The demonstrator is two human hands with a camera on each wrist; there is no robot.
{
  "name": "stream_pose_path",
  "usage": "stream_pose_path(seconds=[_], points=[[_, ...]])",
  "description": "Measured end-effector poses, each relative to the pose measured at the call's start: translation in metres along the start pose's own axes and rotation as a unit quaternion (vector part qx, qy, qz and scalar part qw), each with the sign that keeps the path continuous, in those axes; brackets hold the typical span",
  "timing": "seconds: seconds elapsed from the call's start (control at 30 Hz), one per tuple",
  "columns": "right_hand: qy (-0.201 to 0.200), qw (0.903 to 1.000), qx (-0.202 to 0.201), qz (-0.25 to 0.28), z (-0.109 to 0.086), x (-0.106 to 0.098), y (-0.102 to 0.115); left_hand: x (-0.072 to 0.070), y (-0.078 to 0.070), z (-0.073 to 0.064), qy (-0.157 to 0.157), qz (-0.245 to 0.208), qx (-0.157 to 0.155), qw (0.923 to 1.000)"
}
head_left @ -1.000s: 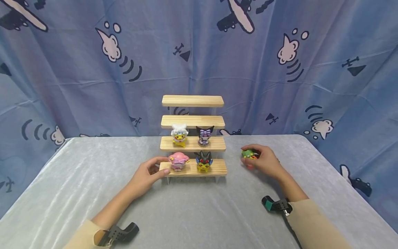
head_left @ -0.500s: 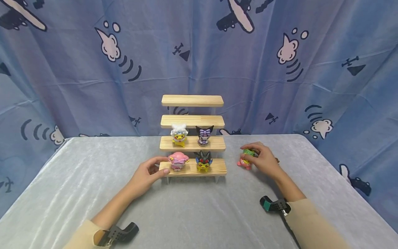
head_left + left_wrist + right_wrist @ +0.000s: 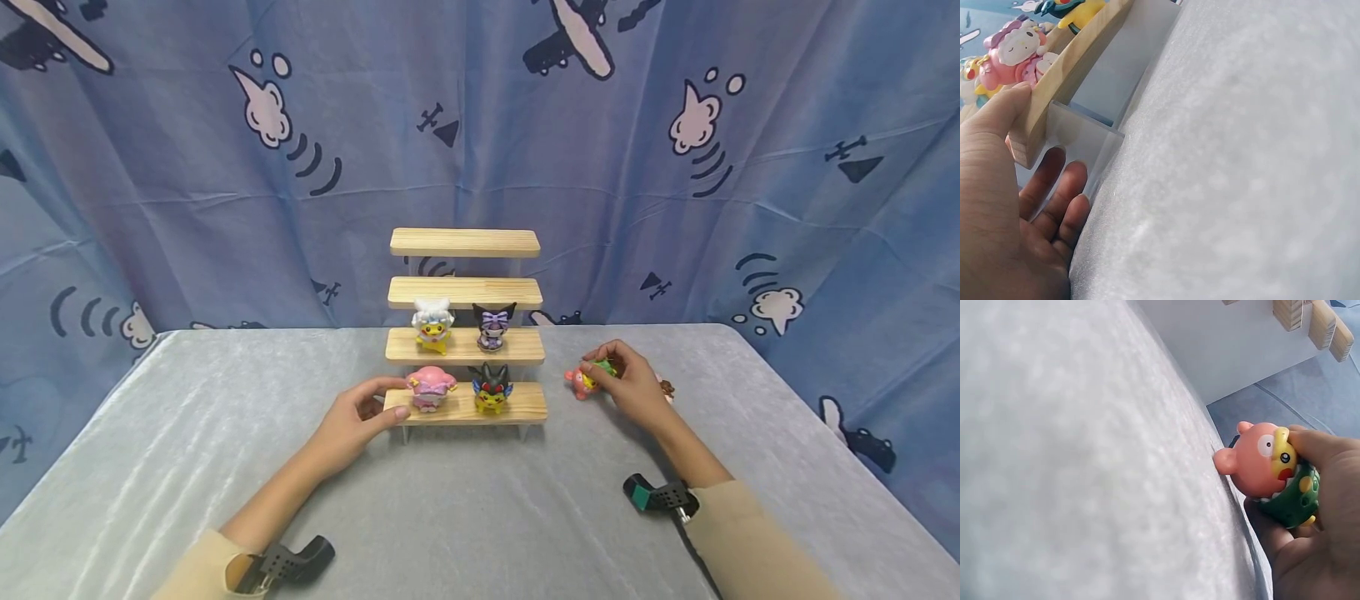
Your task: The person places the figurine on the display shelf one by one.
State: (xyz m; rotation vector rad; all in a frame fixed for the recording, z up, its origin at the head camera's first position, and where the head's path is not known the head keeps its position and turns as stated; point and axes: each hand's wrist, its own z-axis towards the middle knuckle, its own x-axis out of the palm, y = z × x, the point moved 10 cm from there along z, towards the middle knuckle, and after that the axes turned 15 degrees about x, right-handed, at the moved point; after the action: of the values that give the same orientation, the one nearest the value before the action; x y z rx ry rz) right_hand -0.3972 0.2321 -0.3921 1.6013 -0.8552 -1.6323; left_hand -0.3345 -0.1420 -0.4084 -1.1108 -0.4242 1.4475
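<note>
My left hand [image 3: 358, 425] grips the left end of the lowest board of a stepped wooden display stand [image 3: 465, 243]. In the left wrist view its thumb [image 3: 1013, 103] presses the board's edge, and other fingers sit below by the clear leg [image 3: 1082, 134]. To the right of the stand, my right hand [image 3: 633, 387] pinches a small toy figurine [image 3: 1260, 465] with a pink head, yellow face and green lower part. The figurine lies tilted, pink end to the left. A pink figurine [image 3: 431, 389] stands beside the left hand.
On the lowest board is a black-hooded yellow figurine [image 3: 492, 390]. One board higher stand a white-hatted yellow figurine [image 3: 432, 325] and a black-and-purple figurine [image 3: 492, 327]. A brown-and-white object [image 3: 665, 387] shows partly behind the right hand. A blue curtain [image 3: 337, 167] hangs behind the table.
My right hand has shifted slightly left and turned the figurine, so its pink end swung from below to the left. The brown-and-white object came into view. The left hand stays put.
</note>
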Motion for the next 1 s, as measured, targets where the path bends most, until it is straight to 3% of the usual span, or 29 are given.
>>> stream_pose_path(seconds=[0.23,0.47,0.7,1.0], points=[[0.013,0.9982,-0.016,-0.056,0.001,-0.001,0.004,0.000,0.001,0.000,0.001,0.002,-0.003,1.0000],[0.059,0.9902,-0.014,-0.126,-0.002,0.002,0.006,0.000,0.001,-0.001,0.004,0.003,-0.009,0.9999],[0.111,0.9814,-0.021,-0.155,-0.007,0.005,0.009,0.000,0.002,0.000,0.000,0.005,-0.009,0.9999],[0.116,0.9713,-0.042,-0.203,-0.007,0.012,0.009,0.000,0.002,0.000,0.001,0.011,-0.014,0.9999]])
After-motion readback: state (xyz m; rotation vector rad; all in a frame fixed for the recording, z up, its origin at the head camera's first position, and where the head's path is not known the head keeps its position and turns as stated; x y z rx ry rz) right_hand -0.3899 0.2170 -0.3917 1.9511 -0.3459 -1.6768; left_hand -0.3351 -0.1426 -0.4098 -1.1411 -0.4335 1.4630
